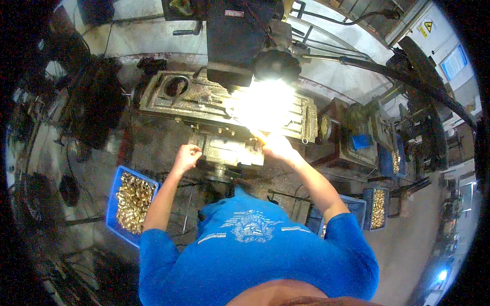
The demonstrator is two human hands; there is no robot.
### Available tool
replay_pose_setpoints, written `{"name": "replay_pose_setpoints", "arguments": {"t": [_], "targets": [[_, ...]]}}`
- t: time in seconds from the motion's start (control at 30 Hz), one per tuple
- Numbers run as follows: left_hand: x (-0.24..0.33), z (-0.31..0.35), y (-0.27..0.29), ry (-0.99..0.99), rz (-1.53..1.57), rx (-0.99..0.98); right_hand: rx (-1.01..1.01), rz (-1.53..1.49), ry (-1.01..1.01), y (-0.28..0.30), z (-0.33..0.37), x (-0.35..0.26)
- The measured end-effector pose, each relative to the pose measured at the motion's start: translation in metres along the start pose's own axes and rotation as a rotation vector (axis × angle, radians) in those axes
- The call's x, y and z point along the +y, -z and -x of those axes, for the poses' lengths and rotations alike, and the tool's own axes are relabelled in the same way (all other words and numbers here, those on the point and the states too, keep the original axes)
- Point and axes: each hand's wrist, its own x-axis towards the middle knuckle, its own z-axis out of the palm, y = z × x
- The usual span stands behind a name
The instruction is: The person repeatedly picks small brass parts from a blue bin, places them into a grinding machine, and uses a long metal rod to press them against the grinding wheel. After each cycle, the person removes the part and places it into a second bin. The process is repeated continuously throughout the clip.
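orange object [259, 136] at right hand [278, 147], grip unclear; left hand [187, 156] loosely curled, contents unclear.

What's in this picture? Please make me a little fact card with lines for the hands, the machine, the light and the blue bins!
Left hand: fingers curled, in front of the machine; too small to tell if it holds anything
Right hand: by the bright glare, an orange thing at its fingertips
Machine table: long, grooved metal
Light: white glare over part of the table
Left bin: blue, beside the left forearm, with many brass-coloured parts
Right bin: blue, beyond the right elbow, similar parts inside
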Motion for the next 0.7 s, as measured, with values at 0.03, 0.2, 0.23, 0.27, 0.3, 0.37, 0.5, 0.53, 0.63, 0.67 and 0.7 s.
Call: {"name": "replay_pose_setpoints", "arguments": {"t": [0.03,0.2,0.23,0.27,0.3,0.37,0.5,0.53,0.63,0.67,0.7], "targets": [[0.0,-0.002,-0.008,-0.019,0.023,-0.006,0.059,-0.05,0.059,-0.006,-0.011,0.006],[-0.019,-0.009,-0.027,-0.016,0.099,-0.084,0.2,-0.011,0.296,0.033,-0.031,-0.028],[-0.02,-0.009,-0.029,-0.027,0.104,-0.102,0.193,-0.02,0.267,0.037,-0.034,-0.026],[-0.022,-0.01,-0.031,-0.037,0.11,-0.119,0.186,-0.029,0.239,0.04,-0.035,-0.024],[-0.023,-0.01,-0.03,-0.029,0.101,-0.126,0.13,-0.083,0.209,0.042,-0.034,-0.023],[-0.019,-0.006,-0.028,-0.005,0.081,-0.141,0.013,-0.196,0.148,0.041,-0.03,-0.023],[-0.015,-0.006,-0.017,-0.024,0.127,-0.09,-0.359,-0.116,-0.041,0.028,-0.003,-0.047],[-0.011,-0.008,-0.016,-0.029,0.168,-0.069,-0.438,-0.165,-0.02,0.042,0.014,-0.065],[-0.001,-0.01,-0.014,-0.059,0.126,-0.038,-0.168,-0.662,0.233,0.06,0.061,-0.108],[-0.002,-0.011,-0.014,-0.088,0.039,-0.028,-0.174,-0.7,0.163,0.06,0.067,-0.115],[-0.004,-0.013,-0.016,-0.116,-0.049,-0.018,-0.288,-0.57,0.067,0.052,0.067,-0.109]]}}
